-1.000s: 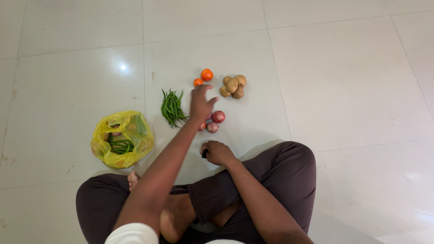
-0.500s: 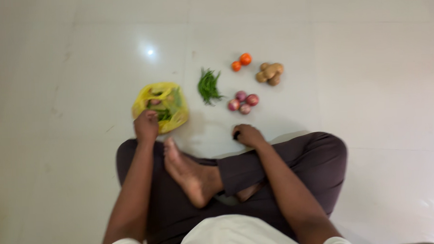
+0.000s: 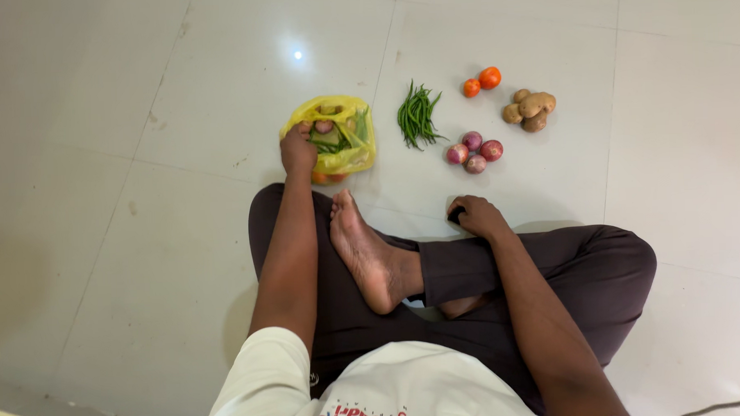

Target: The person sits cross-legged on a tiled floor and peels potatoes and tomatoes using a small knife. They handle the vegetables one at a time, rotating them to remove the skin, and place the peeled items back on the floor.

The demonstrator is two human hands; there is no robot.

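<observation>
Yellow bag (image 3: 353, 155) under left hand (image 3: 297, 151)

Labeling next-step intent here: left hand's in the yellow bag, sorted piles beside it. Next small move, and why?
Probably close the left hand on one item inside the yellow bag and lift it out. The fingers are already in the bag's mouth, it still holds green beans and round produce, and beans, onions lie grouped nearby.

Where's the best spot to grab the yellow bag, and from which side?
Probably the crumpled rim of the yellow bag on the bare right edge, pinched from above. The bag lies open and slumped on the floor; the left hand already occupies the near-left rim.
</observation>
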